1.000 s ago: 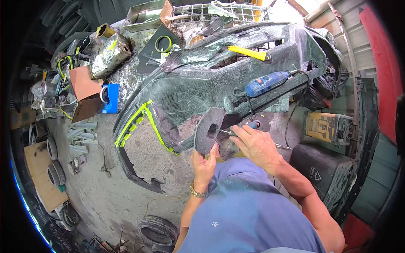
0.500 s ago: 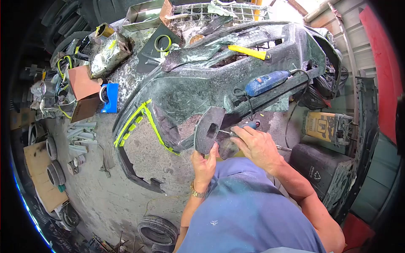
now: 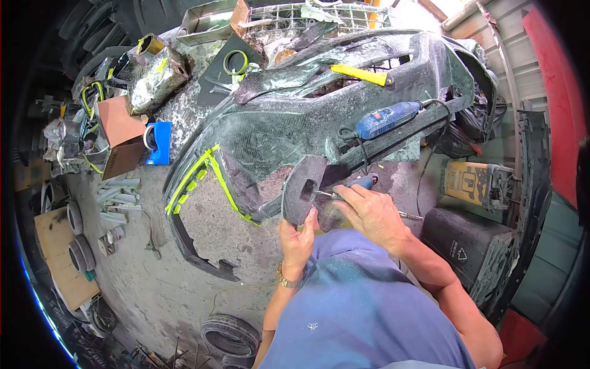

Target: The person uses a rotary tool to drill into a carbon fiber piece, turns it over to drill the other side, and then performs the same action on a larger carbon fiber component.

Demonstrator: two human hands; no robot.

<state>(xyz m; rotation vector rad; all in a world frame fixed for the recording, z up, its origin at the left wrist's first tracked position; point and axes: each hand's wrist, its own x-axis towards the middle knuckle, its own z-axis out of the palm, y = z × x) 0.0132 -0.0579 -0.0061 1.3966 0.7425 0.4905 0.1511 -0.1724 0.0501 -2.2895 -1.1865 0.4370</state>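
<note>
Left hand (image 3: 297, 237) grips carbon panel (image 3: 299, 212) at near edge. Right hand (image 3: 367, 212) closed around rotary handpiece (image 3: 358, 182), bit (image 3: 322, 194) at cutout (image 3: 306, 190) (opening already formed; edge finishing apparently unfinished).

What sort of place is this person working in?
Probably a car body workshop. A large dusty bumper fills the middle, a blue rotary tool lies on it, and a tyre lies on the concrete floor.

A blue tape dispenser (image 3: 160, 142) sits beside a cardboard box (image 3: 121, 132); a tyre (image 3: 230, 335) lies on the concrete floor (image 3: 153, 289).
</note>
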